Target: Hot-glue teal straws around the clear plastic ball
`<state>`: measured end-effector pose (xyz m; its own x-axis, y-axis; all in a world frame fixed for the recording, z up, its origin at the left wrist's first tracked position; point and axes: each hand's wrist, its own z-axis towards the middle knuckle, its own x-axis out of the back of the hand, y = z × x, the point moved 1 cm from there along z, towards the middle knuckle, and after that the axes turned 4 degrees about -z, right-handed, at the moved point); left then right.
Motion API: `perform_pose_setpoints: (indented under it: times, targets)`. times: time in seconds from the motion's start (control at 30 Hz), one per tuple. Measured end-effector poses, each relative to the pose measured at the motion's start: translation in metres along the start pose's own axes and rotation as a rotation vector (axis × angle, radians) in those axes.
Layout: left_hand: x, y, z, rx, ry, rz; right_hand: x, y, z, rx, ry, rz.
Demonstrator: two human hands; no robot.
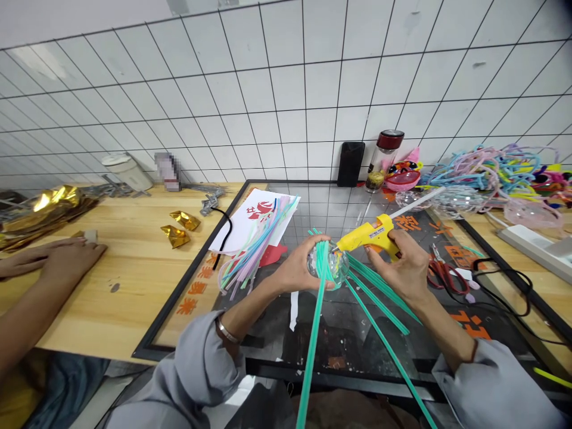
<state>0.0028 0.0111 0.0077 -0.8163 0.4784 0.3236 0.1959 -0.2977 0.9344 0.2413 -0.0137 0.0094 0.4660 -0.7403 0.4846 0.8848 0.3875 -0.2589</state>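
My left hand point(298, 263) is closed around a clear, rounded plastic piece point(340, 268) with several green pipe cleaners point(316, 322) laid over it. Their long ends hang toward me and fan out to the right. In my right hand point(407, 268) is a yellow hot glue gun point(364, 234), a white glue stick poking out of its back. Its nozzle is at the upper right of the clear piece, touching or very close; I cannot tell which. A bundle of pastel pipe cleaners point(259, 247) lies left of my left hand, partly over a white sheet point(239, 221).
Red-handled scissors point(447, 277) and a black cord point(504, 292) lie right of my right hand. A phone point(351, 164) and a bottle point(383, 161) stand by the wall. Tangled pipe cleaners point(491, 170) and a power strip point(538, 253) are farther right. At left, another person's hands point(71, 259) rest near gold foil pieces point(175, 236).
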Motion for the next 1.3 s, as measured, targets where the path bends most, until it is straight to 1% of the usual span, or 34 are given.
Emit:
perform_pose_setpoints:
  times: [0.2, 0.67, 0.87, 1.0, 1.2, 1.3]
  targets:
    - [-0.0005, -0.0012, 0.0001, -0.013, 0.007, -0.005, -0.0001, -0.0006, 0.0009, 0.050, 0.011, 0.005]
    - [-0.0008, -0.0008, -0.0004, -0.009, 0.002, 0.010, -0.0022, 0.0008, -0.0008, -0.004, 0.001, -0.012]
    - [-0.0004, -0.0013, -0.0001, -0.019, 0.006, 0.015, -0.0012, 0.0001, 0.0002, 0.016, -0.009, 0.002]
    - [-0.0002, 0.0002, -0.0001, -0.014, 0.008, 0.001, -0.0017, 0.0000, -0.0010, -0.006, -0.033, 0.015]
    - [-0.0001, 0.0015, -0.0002, -0.010, 0.003, -0.010, -0.0026, 0.0011, -0.0019, 0.002, -0.005, -0.009]
    - [0.0000, 0.0015, -0.0002, -0.010, 0.004, -0.001, -0.0024, 0.0013, -0.0013, 0.010, -0.012, -0.002]
